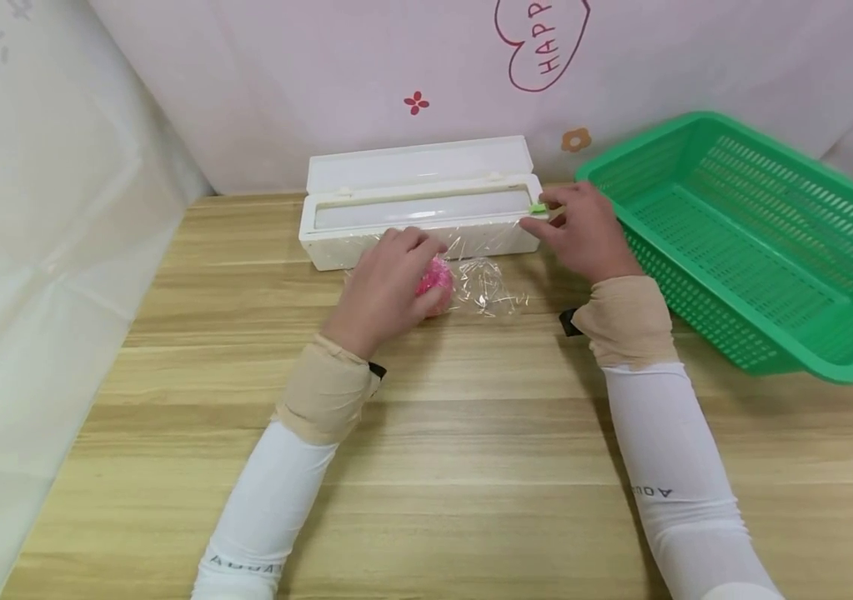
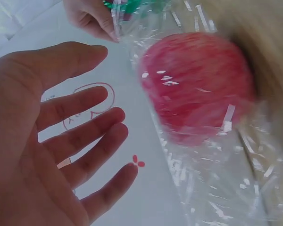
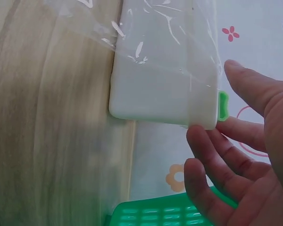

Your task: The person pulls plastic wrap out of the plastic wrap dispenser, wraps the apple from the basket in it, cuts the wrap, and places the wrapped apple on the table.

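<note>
A white cling film dispenser box (image 1: 426, 242) stands at the back with its lid raised. Clear film (image 1: 484, 287) hangs down its front and spreads onto the table. Under the film lies a red apple (image 2: 198, 87), partly hidden in the head view by my left hand (image 1: 388, 287). In the left wrist view that hand has its fingers spread beside the apple, gripping nothing. My right hand (image 1: 584, 229) is at the box's right end, thumb and fingers apart around the small green slide cutter (image 3: 223, 106). Its fingertips are right at the box corner.
A green slotted plastic basket (image 1: 741, 250) stands on the right, close to my right hand. The wooden table (image 1: 441, 467) runs up to a white cloth backdrop (image 1: 261, 92) with printed drawings, just behind the box.
</note>
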Action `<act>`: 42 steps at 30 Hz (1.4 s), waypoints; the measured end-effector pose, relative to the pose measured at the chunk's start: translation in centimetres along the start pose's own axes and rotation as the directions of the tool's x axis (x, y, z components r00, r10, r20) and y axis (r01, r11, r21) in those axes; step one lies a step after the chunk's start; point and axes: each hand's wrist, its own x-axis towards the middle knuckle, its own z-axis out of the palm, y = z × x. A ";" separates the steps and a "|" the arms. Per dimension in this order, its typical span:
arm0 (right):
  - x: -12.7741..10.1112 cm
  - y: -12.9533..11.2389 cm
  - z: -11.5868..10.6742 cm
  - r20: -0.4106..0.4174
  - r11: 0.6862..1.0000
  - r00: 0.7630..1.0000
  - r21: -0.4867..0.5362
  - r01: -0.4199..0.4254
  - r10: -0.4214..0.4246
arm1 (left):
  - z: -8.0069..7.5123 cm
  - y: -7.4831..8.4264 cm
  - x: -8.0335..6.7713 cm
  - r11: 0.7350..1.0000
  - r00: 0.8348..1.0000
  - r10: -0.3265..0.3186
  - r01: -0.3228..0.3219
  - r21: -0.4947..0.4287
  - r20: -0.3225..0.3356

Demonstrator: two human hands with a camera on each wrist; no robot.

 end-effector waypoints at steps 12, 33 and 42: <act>0.4 1.2 1.3 -0.060 0.998 0.998 0.048 0.031 -0.028 | -2.8 2.5 10.8 0.994 0.964 0.088 -0.069 -0.083 0.250; 0.3 2.5 1.2 -0.165 0.989 0.977 0.043 0.141 -0.132 | 1.9 8.6 17.4 0.983 0.952 -0.160 0.129 0.130 0.262; 0.6 1.8 1.3 -0.139 0.990 0.983 0.060 0.125 -0.116 | 1.9 7.8 18.0 0.977 0.947 -0.207 0.187 0.100 0.246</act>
